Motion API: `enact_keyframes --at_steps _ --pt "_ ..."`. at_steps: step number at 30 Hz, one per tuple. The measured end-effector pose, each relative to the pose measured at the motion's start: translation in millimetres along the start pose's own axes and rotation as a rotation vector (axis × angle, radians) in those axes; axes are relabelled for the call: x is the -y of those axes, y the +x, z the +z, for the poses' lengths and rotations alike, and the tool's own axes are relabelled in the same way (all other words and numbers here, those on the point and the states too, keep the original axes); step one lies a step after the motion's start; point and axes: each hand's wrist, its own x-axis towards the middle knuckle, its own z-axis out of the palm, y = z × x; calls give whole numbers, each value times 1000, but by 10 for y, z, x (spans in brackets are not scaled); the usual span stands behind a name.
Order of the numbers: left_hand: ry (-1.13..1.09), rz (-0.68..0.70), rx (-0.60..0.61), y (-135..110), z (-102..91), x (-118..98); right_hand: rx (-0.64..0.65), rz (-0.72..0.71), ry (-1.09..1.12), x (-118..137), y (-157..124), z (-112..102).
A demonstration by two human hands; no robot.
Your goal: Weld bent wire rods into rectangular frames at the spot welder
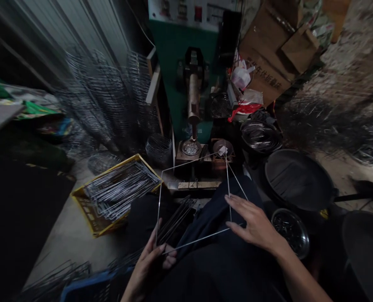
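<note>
My left hand [151,262] pinches the near-left corner of a square wire frame [192,161]. The frame tilts up and away over my lap toward the green welding machine [186,63]. My right hand [252,224] grips the frame's near-right corner, fingers curled round the wire. A bundle of loose wire rods [176,218] lies across my dark trousers under the frame. The machine's brass electrode [193,98] hangs above a small dish of metal bits [191,147].
A yellow crate [88,209] of bent wires sits at left. Stacks of wire racks [104,96] stand behind it. At right are a dark round pan [296,178], a steel bowl of small parts [291,230], wire coils [260,136] and cardboard boxes [274,46].
</note>
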Motion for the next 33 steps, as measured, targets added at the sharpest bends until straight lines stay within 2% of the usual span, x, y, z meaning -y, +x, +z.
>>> enact_keyframes --at_steps 5,11,22,28,33 --pt "-26 -21 33 74 51 83 -8 22 -32 10 -45 -56" --pt "33 38 91 138 131 -19 59 45 -66 -143 -81 63" --pt "113 91 30 2 231 -218 109 39 -19 -249 -9 221" --pt "179 59 -16 -83 107 -403 74 45 -7 -296 -8 276" --pt "206 73 2 -64 27 -427 62 9 -20 -256 31 266"
